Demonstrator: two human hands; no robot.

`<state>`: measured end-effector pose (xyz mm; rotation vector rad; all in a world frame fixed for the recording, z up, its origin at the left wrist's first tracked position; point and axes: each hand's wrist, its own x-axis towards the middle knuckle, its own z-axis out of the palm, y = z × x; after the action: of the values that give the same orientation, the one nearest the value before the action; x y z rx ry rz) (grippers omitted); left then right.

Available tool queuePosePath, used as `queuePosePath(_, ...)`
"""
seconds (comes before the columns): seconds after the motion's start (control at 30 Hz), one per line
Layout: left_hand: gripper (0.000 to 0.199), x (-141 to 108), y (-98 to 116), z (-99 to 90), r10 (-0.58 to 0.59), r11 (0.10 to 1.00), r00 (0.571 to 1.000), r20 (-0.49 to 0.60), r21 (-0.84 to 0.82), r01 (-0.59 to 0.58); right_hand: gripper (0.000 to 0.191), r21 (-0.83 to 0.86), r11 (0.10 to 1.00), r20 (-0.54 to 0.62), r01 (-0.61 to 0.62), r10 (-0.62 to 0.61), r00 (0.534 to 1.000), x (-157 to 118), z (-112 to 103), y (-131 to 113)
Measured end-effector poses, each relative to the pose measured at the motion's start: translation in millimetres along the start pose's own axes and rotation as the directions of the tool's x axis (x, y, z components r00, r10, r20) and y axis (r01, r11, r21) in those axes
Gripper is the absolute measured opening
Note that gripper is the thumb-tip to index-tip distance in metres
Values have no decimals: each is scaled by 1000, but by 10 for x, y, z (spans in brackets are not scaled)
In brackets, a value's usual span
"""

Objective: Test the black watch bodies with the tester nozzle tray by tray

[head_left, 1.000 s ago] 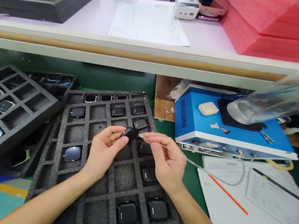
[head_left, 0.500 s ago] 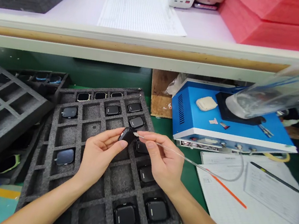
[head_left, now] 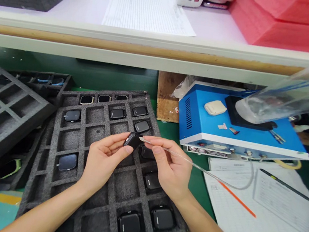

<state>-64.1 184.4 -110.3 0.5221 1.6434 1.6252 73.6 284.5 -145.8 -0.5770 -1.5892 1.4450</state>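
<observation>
One left hand (head_left: 106, 157): closed on a black watch (head_left: 131, 140), above the foam tray (head_left: 126, 187).
One right hand (head_left: 172, 166): pinching a clear cable (head_left: 199, 167), close beside the left.
Cable step: tip (head_left: 141, 139) apparently at the watch's edge; contact unclear.
Next cable move: likely calls for steady lining-up.

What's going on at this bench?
A person is working with bare hands. The left hand holds a small black watch-like device above a dark foam tray. The right hand pinches a thin pale tube, its tip at the device's edge; whether it is plugged in, I can't tell. The tube loops toward the front of a blue box. Similar black devices sit in the tray's compartments.
</observation>
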Motion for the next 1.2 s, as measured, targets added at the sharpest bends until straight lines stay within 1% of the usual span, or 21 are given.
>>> queuePosePath(0.3,34,0,2,3,29,999,1000,12,-16,-29,13,20,1000,4,-14,14,1000,-11,-4,-7)
queuePosePath(0.47,34,3,3,0,46,999,999,24,-13,-45,12,54,998,9,-19,19,1000,-12,4,5)
queuePosePath(0.63,39,15,2,-16,30,999,1000,-3,23,-30,13,69,997,12,-31,30,999,11,24,2)
queuePosePath(0.77,42,27,2,-26,32,998,999,-11,57,-31,13,82,997,14,-11,10,1000,49,41,-14)
queuePosePath(0.97,52,69,-34,-59,21,993,996,-83,120,-11,15,117,993,19,-28,26,999,118,49,-13)
queuePosePath(1.2,52,110,-47,-94,36,985,995,-90,171,-20,16,152,988,23,-21,18,1000,168,39,-19)
